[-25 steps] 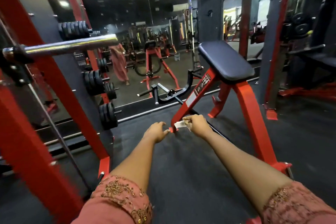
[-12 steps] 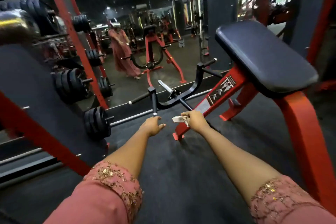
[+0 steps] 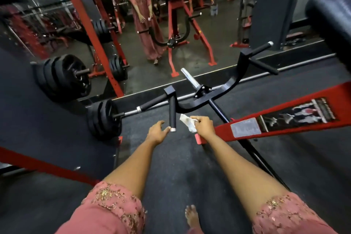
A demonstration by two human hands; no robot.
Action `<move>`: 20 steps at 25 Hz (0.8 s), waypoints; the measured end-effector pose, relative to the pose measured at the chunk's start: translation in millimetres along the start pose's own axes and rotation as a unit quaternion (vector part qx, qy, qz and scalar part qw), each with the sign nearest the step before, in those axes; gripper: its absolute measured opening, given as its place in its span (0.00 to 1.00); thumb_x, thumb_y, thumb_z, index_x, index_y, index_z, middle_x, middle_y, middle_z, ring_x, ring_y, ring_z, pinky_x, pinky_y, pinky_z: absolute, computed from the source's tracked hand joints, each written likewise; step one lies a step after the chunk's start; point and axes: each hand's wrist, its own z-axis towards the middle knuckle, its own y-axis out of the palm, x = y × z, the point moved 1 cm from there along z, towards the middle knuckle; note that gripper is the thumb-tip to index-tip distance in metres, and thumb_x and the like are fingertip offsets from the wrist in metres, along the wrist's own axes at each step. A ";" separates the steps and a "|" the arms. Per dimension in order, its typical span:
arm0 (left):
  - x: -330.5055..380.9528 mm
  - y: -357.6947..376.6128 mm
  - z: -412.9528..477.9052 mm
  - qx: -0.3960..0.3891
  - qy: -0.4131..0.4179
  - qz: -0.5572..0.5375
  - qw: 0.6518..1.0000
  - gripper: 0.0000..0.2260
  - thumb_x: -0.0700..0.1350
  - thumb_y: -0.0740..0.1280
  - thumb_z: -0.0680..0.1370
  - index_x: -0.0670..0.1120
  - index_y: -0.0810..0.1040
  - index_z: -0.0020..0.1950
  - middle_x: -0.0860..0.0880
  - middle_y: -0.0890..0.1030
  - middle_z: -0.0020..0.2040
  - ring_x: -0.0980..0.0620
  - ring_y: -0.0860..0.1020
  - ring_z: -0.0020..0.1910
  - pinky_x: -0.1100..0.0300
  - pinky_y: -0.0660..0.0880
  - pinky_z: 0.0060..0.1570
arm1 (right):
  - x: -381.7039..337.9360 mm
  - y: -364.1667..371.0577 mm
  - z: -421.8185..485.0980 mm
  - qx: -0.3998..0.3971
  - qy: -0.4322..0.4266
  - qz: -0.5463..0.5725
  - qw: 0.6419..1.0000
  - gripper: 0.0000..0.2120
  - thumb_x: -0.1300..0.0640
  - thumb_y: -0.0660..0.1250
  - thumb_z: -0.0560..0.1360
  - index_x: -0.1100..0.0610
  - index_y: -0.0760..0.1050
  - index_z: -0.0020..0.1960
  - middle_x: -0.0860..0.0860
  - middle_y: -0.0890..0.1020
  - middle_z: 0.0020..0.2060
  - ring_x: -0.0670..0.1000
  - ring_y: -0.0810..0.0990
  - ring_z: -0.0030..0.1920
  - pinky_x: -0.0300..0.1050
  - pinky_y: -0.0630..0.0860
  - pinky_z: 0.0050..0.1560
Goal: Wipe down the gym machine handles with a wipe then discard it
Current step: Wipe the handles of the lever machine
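Holding the wipe [image 3: 187, 122] pinched between thumb and curled fingers, our right hand [image 3: 204, 127] sits just to the right of the near handle [image 3: 172, 114]. The wipe is white and crumpled, and it sticks out to the left of the hand. Its free edge lies just beside the handle, though we cannot tell whether the 2 touch.

Our left hand [image 3: 157, 132] is on the other side of the same handle. Its fingers are loosely spread and grip nothing, and 1 fingertip appears to touch the silver cap [image 3: 172, 129] at the handle's lower end.

The handle is a short black grip pointing toward us from a curved black bar [image 3: 212, 99]. A second grip [image 3: 152, 103] angles off to the left. 2 more grips [image 3: 263, 65] branch from the bar's far right end, well apart from our hands.

A stack of black weight plates [image 3: 103, 118] hangs on a peg left of the handle. A red frame beam [image 3: 275, 123] with a worn label runs off to the right, and a black pad [image 3: 332, 11] shows at the upper right. Beyond the bar, a mirror [image 3: 218, 24] shows a figure in a long pink dress. Pink embroidered sleeves [image 3: 114, 207] cover our upper arms, and a bare foot [image 3: 191, 216] stands on the dark floor [image 3: 171, 176].
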 end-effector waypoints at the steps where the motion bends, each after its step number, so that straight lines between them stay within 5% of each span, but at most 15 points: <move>1: -5.4 3.1 21.1 0.000 -0.011 -0.028 1.000 0.24 0.52 0.62 0.78 0.43 0.65 0.71 0.41 0.71 0.68 0.44 0.70 0.67 0.53 0.66 0.65 | 4.8 9.3 22.0 0.014 0.015 0.034 0.999 0.14 0.64 0.62 0.74 0.60 0.79 0.57 0.56 0.81 0.55 0.51 0.78 0.54 0.33 0.71 0.44; 5: -34.0 25.7 93.2 -0.032 -0.087 -0.125 0.988 0.23 0.51 0.62 0.79 0.44 0.64 0.72 0.42 0.71 0.68 0.44 0.71 0.66 0.55 0.66 0.64 | 26.7 52.1 100.0 0.048 0.113 0.119 0.985 0.15 0.66 0.60 0.73 0.61 0.79 0.56 0.51 0.80 0.43 0.50 0.76 0.44 0.34 0.70 0.36; 9: -47.6 52.7 144.7 -0.060 -0.137 -0.235 0.961 0.24 0.49 0.62 0.79 0.44 0.62 0.73 0.41 0.69 0.69 0.45 0.68 0.68 0.56 0.63 0.66 | 31.6 70.6 133.6 0.078 0.149 0.108 0.980 0.16 0.67 0.59 0.73 0.59 0.79 0.57 0.56 0.82 0.53 0.55 0.80 0.51 0.43 0.74 0.50; 14: -58.1 81.7 177.9 -0.100 -0.208 -0.439 0.868 0.24 0.56 0.63 0.76 0.48 0.67 0.70 0.46 0.71 0.68 0.48 0.72 0.64 0.51 0.68 0.65 | 37.6 79.8 164.0 0.061 0.149 0.044 0.986 0.16 0.65 0.60 0.74 0.57 0.78 0.58 0.56 0.80 0.57 0.49 0.77 0.53 0.42 0.72 0.52; 17: -62.0 95.8 182.9 -0.125 -0.243 -0.519 0.810 0.17 0.55 0.61 0.78 0.46 0.73 0.60 0.44 0.78 0.55 0.51 0.77 0.47 0.58 0.76 0.46 | 27.1 87.7 182.6 0.064 0.140 0.014 0.988 0.16 0.65 0.60 0.74 0.58 0.78 0.58 0.55 0.80 0.56 0.51 0.78 0.54 0.41 0.72 0.51; 20: -63.4 102.2 184.9 -0.107 -0.264 -0.559 0.779 0.15 0.48 0.61 0.79 0.41 0.72 0.62 0.44 0.78 0.52 0.53 0.77 0.41 0.66 0.74 0.30 | 7.6 99.3 200.5 0.093 0.106 0.011 0.990 0.16 0.67 0.59 0.75 0.59 0.77 0.60 0.57 0.81 0.55 0.53 0.79 0.52 0.39 0.71 0.48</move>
